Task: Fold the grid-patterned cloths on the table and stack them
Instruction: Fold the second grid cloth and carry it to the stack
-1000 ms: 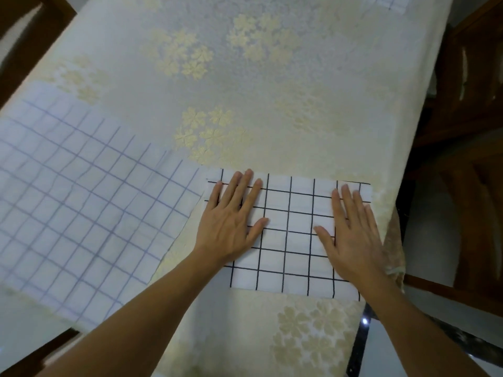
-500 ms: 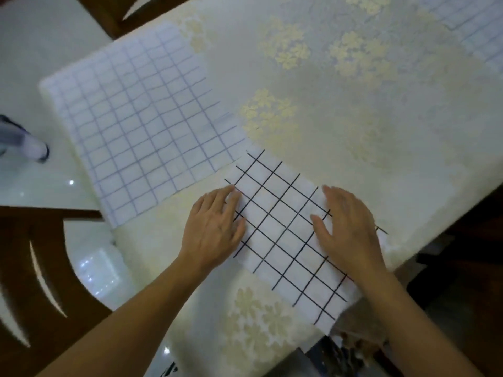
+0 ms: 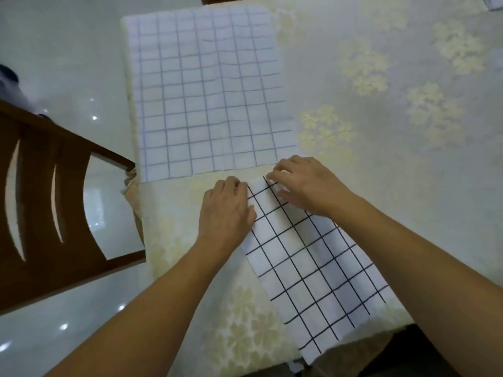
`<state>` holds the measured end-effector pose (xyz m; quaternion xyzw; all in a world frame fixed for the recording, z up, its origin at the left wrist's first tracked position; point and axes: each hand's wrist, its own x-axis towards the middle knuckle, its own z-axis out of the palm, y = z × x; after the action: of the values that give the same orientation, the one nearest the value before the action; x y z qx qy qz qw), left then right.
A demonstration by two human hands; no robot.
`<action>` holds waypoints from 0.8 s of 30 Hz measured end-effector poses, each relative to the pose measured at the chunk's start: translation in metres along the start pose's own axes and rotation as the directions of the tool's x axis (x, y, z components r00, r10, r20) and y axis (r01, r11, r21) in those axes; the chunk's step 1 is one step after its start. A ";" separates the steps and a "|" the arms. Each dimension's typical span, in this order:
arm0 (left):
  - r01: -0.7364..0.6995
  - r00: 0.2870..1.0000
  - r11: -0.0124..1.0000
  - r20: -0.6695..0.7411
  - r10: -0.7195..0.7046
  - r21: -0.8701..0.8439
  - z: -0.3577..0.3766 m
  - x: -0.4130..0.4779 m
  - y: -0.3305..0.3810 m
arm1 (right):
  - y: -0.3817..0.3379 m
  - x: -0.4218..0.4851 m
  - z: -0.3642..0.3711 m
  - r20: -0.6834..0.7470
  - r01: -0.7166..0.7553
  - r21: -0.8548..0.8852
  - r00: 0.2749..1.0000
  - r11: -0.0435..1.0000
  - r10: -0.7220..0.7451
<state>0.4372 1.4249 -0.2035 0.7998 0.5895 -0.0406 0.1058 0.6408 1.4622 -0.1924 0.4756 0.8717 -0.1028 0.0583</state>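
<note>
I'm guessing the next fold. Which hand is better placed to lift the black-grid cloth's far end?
Right, probably. The right hand lies across the black-grid cloth's far edge, fingers curled on it; the left hand only catches its left corner, mostly over the tablecloth.

Open tabletop (image 3: 408,172) spreads to the far right. The blue-grid cloth (image 3: 206,91) lies flat far left, the black-grid cloth (image 3: 313,268) near; a wooden chair (image 3: 54,213) flanks the left edge.

One black-gridded white cloth (image 3: 313,268), one blue-gridded white cloth (image 3: 206,91), one brown wooden chair (image 3: 40,213), one left hand (image 3: 226,210), one right hand (image 3: 304,183)
</note>
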 end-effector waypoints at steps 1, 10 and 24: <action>0.003 1.000 1.000 0.008 -0.003 0.007 0.001 0.002 0.000 | 0.001 0.008 -0.002 0.019 0.026 -0.023 0.999 0.999 -0.025; 0.009 0.999 1.000 0.048 -0.008 -0.012 0.002 0.014 0.003 | 0.011 0.057 -0.017 0.199 0.173 -0.066 0.967 0.983 -0.157; -0.022 0.999 0.990 -0.040 0.017 -0.138 0.002 0.029 -0.006 | 0.018 0.080 -0.020 0.338 0.212 0.032 0.917 0.977 -0.211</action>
<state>0.4402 1.4530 -0.2112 0.7969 0.5851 0.0168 0.1497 0.6128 1.5418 -0.1907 0.3537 0.8950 -0.1867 0.1974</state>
